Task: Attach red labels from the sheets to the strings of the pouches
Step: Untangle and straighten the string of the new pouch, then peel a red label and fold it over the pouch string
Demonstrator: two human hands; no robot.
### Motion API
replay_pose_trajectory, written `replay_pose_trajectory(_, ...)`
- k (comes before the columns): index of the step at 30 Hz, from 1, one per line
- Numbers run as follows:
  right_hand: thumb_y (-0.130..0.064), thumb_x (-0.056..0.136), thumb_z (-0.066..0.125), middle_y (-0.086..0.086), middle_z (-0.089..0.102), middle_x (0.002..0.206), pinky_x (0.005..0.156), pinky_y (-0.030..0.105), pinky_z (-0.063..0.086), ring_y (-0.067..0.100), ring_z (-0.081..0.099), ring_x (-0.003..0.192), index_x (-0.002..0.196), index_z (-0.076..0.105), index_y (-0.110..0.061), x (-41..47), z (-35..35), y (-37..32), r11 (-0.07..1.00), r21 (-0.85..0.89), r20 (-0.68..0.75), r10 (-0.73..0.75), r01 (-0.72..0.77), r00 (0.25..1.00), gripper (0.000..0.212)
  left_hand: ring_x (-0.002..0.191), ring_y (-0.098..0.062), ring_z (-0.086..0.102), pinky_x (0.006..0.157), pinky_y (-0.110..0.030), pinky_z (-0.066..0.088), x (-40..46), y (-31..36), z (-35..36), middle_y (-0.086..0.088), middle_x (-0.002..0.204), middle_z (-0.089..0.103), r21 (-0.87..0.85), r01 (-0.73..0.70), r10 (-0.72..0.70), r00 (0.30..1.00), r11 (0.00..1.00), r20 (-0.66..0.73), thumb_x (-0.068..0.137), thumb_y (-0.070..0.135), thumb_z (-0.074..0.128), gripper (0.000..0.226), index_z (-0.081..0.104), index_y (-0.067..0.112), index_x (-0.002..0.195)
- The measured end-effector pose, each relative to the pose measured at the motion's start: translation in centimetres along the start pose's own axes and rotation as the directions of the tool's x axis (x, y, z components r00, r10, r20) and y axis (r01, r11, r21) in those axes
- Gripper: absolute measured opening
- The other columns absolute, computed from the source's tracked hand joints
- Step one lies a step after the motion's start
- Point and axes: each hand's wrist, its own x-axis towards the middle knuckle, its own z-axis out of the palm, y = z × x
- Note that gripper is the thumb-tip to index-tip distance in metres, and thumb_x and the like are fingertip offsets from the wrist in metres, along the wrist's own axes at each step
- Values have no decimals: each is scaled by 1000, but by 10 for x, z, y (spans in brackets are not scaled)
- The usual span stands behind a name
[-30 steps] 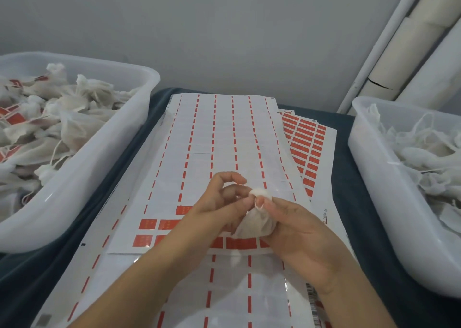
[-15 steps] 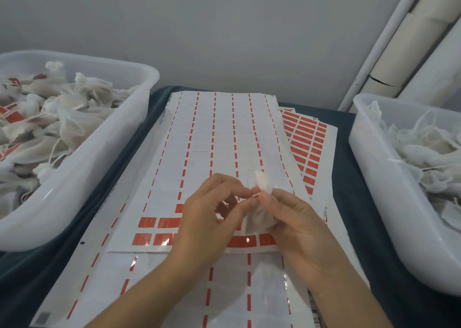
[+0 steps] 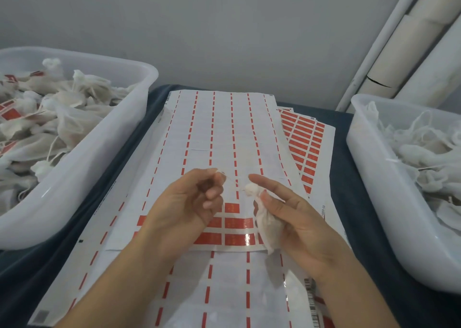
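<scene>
The worktop [image 3: 349, 153] has a dark blue cover, and label sheets [image 3: 224, 133] lie in a stack along its middle, from the far edge to the near edge. A white tub [image 3: 104, 158] at the left edge is full of pouches with red labels. A second tub [image 3: 374, 183] at the right edge holds white pouches with loose strings. Only narrow strips of bare cover show between the sheets and each tub, so the open room is above the sheets.

Both hands are over the middle of the stack, a little apart. The right hand [image 3: 304, 218] holds one pouch [image 3: 268, 225] with thumb and curled lower fingers, while the forefinger points straight out. The pouch is white, thin cloth, gathered into a small knot at the top, and it hangs down toward the sheets. The left hand [image 3: 189, 203] pinches the end of the string [image 3: 234, 181], which runs tight from the knot to its fingertips. Some red labels [image 3: 232, 224] remain on the top sheet just under the hands.
</scene>
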Motion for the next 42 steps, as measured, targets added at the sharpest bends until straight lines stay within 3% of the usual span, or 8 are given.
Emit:
replay_pose_trajectory(5,-39,66,65,-28,66,98,81,21,54,2,62,100,105,63,-50,-2,0,-1,989,-144,84,-6,18,996,41,50,-11,55,48,-17,48,-1,1,1,-5,66,61,36,-92,89,993,995,81,76,12,61,3,59,9,75)
replay_pose_trajectory(10,-64,73,47,-26,61,108,61,16,49,3,63,83,100,57,-47,0,-23,-11,801,-598,-324,-263,18,909,33,92,-15,67,92,-34,46,-9,5,3,1,88,71,181,-260,216,949,948,229,92,33,47,28,64,26,70)
replay_pose_trajectory(13,-46,88,52,-10,58,116,52,14,34,-3,51,69,106,49,-38,6,-49,-15,589,-796,-432,-389,-141,814,20,53,-5,54,69,-21,52,-11,5,5,6,56,55,367,-405,418,907,838,45,84,38,46,23,53,17,77)
replay_pose_trajectory(18,-52,86,52,-18,50,99,49,15,34,-3,48,62,115,39,-40,6,-62,-9,446,-856,-398,-247,-261,883,34,59,3,54,51,-7,42,-9,-10,6,16,68,57,832,-395,569,814,390,120,66,59,47,38,45,32,92)
replay_pose_trajectory(25,-31,70,72,-12,71,94,49,24,51,18,71,75,112,49,-41,-7,-52,-29,919,-380,-296,-19,-100,955,49,90,22,41,61,1,39,-9,-43,7,37,83,46,927,-375,255,896,-3,363,57,75,37,31,42,66,86)
replay_pose_trajectory(29,-27,57,76,-7,70,107,62,27,56,22,70,90,122,44,-50,-18,-46,-35,959,-283,-60,-14,-4,998,76,94,14,46,70,-1,41,-13,-45,8,37,85,53,898,-437,340,854,57,394,61,75,43,29,45,67,89)
replay_pose_trajectory(35,-33,53,77,-7,71,106,64,33,59,22,71,89,124,32,-58,-17,-30,-32,949,-240,-72,-229,206,971,88,96,11,51,63,3,40,-18,-41,19,38,99,52,789,-591,454,756,168,470,72,59,58,29,51,61,99)
replay_pose_trajectory(42,-28,52,76,-3,71,105,70,28,57,19,69,95,124,50,-29,-10,-16,-20,978,-93,-40,-192,187,981,76,94,11,48,65,2,40,-15,-43,20,35,93,53,807,-575,515,735,131,441,74,44,62,35,48,55,104)
